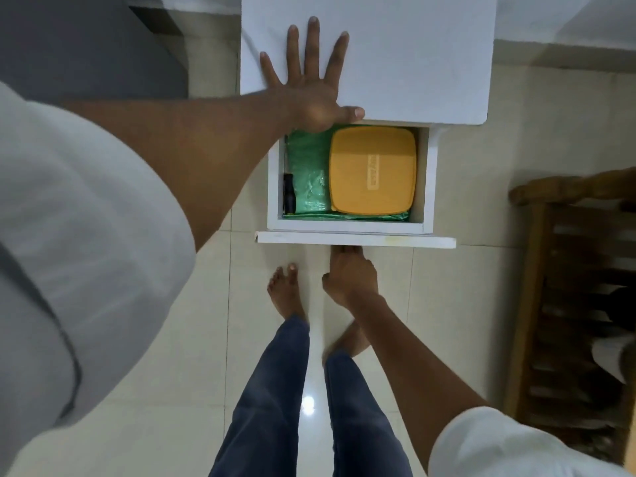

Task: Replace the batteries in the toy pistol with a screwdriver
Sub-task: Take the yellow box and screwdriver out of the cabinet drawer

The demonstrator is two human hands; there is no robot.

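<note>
The screwdriver (289,187) lies lengthwise along the drawer's (347,228) left wall, nearest my left hand (309,87), spread flat on the surface; my right hand (347,273) fingers hook the drawer front.

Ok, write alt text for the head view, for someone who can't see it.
Seen from above, a white drawer stands open, holding a screwdriver at its left edge, green plastic and a yellow lidded box. The left hand presses flat on the white cabinet top; the right hand holds the drawer front from below.
</note>
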